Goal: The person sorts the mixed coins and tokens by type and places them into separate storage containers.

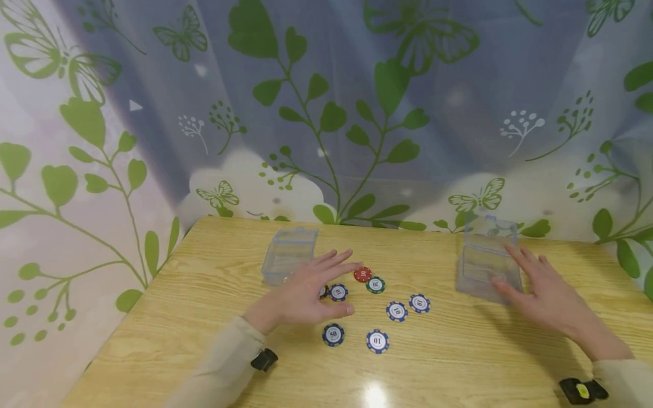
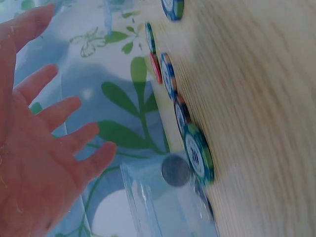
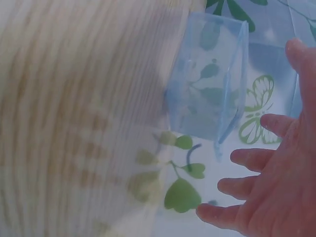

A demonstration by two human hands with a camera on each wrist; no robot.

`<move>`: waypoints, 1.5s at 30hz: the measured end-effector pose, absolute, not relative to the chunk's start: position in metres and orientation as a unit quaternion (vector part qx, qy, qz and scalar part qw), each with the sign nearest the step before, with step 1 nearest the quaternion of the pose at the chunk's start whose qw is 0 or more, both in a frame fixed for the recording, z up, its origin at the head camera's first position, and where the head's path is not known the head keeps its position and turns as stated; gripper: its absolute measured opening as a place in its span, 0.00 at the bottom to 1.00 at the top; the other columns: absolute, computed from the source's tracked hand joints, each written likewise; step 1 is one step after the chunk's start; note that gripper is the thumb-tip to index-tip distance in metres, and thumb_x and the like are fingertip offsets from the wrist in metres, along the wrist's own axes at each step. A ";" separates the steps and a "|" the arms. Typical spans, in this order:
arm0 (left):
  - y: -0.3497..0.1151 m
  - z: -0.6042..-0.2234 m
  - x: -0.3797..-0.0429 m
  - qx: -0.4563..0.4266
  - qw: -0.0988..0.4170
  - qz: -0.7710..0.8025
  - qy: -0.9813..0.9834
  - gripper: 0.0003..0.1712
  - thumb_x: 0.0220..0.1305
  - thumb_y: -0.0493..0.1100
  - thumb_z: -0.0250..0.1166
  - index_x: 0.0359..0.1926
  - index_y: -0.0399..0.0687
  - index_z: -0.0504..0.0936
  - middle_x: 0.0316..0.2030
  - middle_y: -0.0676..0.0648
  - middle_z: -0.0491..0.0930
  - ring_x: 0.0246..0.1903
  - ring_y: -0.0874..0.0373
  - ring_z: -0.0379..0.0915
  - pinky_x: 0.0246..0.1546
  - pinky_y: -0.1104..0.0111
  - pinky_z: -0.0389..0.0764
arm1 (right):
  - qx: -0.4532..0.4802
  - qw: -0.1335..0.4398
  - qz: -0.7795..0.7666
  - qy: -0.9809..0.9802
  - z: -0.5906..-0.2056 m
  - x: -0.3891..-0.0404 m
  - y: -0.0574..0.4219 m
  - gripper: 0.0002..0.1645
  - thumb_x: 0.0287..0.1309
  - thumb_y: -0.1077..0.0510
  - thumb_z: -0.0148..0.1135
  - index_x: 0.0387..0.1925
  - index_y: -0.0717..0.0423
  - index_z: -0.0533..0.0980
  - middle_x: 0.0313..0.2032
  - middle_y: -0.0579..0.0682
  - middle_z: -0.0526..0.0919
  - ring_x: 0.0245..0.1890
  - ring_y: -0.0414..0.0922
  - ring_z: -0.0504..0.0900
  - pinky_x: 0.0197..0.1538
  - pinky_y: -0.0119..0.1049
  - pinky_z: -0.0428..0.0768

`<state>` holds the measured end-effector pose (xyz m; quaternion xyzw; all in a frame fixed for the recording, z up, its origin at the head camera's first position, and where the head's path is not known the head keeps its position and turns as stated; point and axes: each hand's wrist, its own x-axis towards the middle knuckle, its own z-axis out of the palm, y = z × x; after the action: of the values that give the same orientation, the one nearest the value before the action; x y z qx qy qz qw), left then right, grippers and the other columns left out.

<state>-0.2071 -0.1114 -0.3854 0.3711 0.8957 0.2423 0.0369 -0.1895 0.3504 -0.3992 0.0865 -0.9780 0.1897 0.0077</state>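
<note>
My left hand [image 1: 311, 292] hovers over the poker chips with its fingers spread, holding nothing; its palm and fingers [image 2: 44, 163] show empty in the left wrist view. Beneath and around it lie a blue 10 chip [image 1: 338, 293], a partly hidden dark chip [image 1: 323, 291], a red 10 chip [image 1: 363, 274] and a green chip [image 1: 376, 284] marked 20. Behind it stands a clear plastic box [image 1: 285, 255], lid raised. Over at the right, my right hand [image 1: 551, 297] has spread fingers and overlaps the edge of a second lidded clear box [image 1: 479, 272] in the head view.
More chips lie mid-table: two blue 10 chips [image 1: 397, 311] side by side, another blue 10 chip [image 1: 377, 341] nearer me, and a dark blue chip [image 1: 334, 335] marked 50. The wooden table [image 1: 439, 362] ends at a leaf-patterned curtain [image 1: 326, 141].
</note>
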 end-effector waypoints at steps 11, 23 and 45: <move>-0.092 -0.394 -0.197 0.391 0.114 0.241 0.881 0.41 0.67 0.61 0.65 0.78 0.67 0.62 0.79 0.51 0.59 0.79 0.49 0.53 0.76 0.44 0.57 | 0.083 -0.032 0.266 -0.960 -0.406 -0.192 0.372 0.44 0.79 0.41 0.42 0.83 0.49 0.38 0.72 0.82 0.54 0.58 0.84 0.69 0.47 0.74 0.73; -0.071 -0.405 -0.193 0.428 0.125 0.153 0.882 0.33 0.65 0.61 0.67 0.70 0.68 0.73 0.78 0.51 0.61 0.78 0.49 0.57 0.77 0.47 0.58 | 0.102 -0.037 0.320 -0.941 -0.413 -0.199 0.387 0.41 0.79 0.47 0.50 0.82 0.55 0.47 0.72 0.78 0.61 0.65 0.79 0.65 0.44 0.15 0.72; -0.059 -0.405 -0.191 0.424 0.154 0.096 0.887 0.27 0.64 0.64 0.68 0.64 0.74 0.78 0.79 0.54 0.57 0.79 0.49 0.52 0.74 0.39 0.59 | 0.095 -0.062 0.324 -0.939 -0.422 -0.190 0.387 0.43 0.75 0.45 0.57 0.81 0.55 0.52 0.75 0.70 0.61 0.68 0.71 0.67 0.47 0.12 0.69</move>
<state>-0.1906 -0.0594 -0.4051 0.4241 0.8873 0.0960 0.1536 -0.1897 0.3868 -0.4220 0.0948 -0.9392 0.3242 -0.0620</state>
